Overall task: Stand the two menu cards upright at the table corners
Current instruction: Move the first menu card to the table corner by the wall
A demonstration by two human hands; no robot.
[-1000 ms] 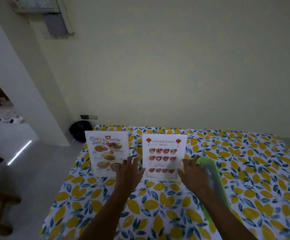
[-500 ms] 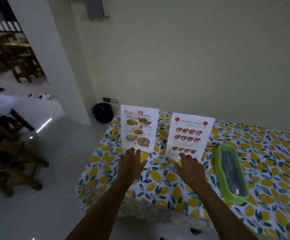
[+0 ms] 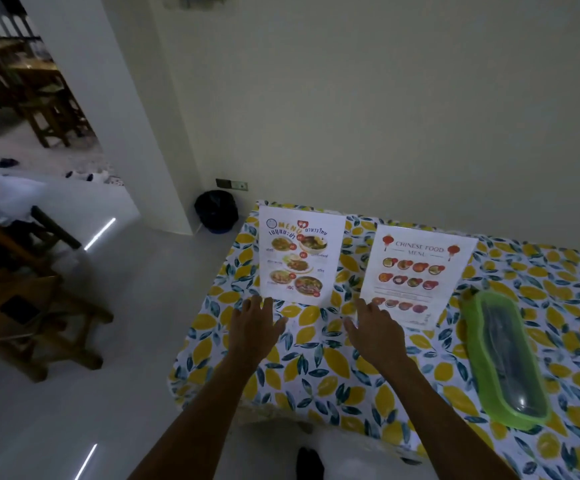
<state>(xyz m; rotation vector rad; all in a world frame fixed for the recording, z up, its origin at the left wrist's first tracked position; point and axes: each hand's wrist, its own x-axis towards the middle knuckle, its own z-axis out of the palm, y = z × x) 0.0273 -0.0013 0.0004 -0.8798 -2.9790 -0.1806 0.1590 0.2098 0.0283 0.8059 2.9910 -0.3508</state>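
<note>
1. The left hand sits low in the middle of the frame, palm down, fingers spread and loose, grasping nothing. Its fingertips reach the bottom edge of the Thai menu card; actual contact cannot be told.
2. The right hand lies just right of it, also flat and open with nothing in its grip. Its fingertips overlap the lower left corner of the Chinese food menu card.
3. The Thai menu card stands upright near the far left corner of the bench, its printed face toward the camera, long axis running bottom to top.
4. The Chinese food menu card stands just right of it, near the centre of the frame, face toward the camera, leaning back and turned slightly clockwise. The two cards are apart, with a strip of lemon-print cloth between them.
5. A green lidded container lies at the right of the frame, lengthwise away from the viewer, well clear of both hands.
</note>
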